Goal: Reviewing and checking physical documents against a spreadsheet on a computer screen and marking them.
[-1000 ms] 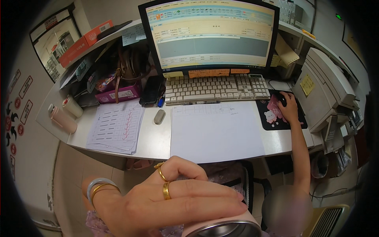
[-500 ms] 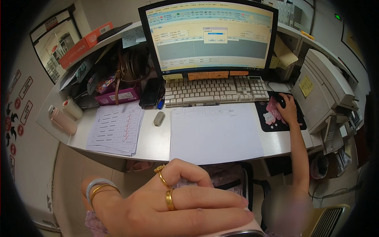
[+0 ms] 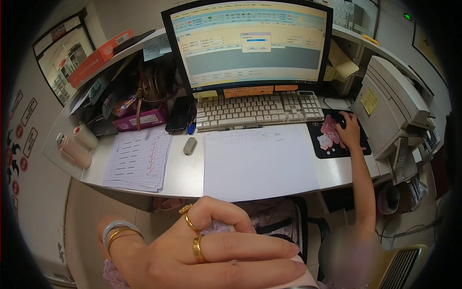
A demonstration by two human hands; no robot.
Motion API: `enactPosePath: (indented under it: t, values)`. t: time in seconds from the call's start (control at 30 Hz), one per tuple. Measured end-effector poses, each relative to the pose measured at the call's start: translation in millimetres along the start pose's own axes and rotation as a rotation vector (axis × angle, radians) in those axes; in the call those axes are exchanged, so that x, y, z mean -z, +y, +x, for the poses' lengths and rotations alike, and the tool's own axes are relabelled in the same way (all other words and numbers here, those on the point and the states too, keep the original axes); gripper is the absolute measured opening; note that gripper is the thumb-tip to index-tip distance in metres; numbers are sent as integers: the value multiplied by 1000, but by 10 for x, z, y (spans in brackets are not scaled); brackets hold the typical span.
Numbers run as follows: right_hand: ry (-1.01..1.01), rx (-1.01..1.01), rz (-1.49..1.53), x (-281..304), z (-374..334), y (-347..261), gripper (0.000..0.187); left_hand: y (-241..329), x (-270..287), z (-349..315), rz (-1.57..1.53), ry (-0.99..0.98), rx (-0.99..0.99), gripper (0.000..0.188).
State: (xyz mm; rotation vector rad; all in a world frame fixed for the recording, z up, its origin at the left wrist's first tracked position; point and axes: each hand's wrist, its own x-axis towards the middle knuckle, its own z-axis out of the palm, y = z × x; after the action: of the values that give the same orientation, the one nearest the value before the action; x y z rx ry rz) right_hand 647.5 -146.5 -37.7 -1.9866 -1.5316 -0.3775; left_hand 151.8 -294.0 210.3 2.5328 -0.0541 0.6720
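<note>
My left hand (image 3: 202, 255), with gold rings and bracelets at the wrist, is raised close in front of me at the lower edge. Its fingers bend around a pale pink rounded thing (image 3: 306, 279), mostly cut off by the picture's edge, so its kind does not show. My right hand (image 3: 350, 129) rests over a black mouse (image 3: 342, 119) on a dark mouse pad (image 3: 327, 149) with a pink cartoon print. Left of the pad is a beige keyboard (image 3: 260, 111). Behind it a monitor (image 3: 255, 62) shows a small dialog box over a program window.
A large white sheet (image 3: 260, 168) covers the desk's middle. To its left lie an eraser-like grey object (image 3: 190, 146), a phone (image 3: 180, 114) and a stack of forms (image 3: 137, 159). A pink bottle (image 3: 74, 150) stands far left. A printer (image 3: 392, 106) is at the right.
The whole view has shifted slightly, with the desk a little further left. Less of the pink thing under my left hand shows now. My right hand stays on the mouse.
</note>
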Motion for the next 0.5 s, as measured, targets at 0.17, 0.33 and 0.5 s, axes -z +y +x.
enactPosePath:
  t: [0.17,0.33,0.5]
  values:
    - [-11,-9,7,2,6,-13,46,23,-34,15,-12,42,3,57]
    - [9,10,13,-14,31,8,47,25,-80,-37,-37,116,1,56]
    - [-1,-1,20,-15,29,-9,47,32,-40,21,5,63,-6,56]
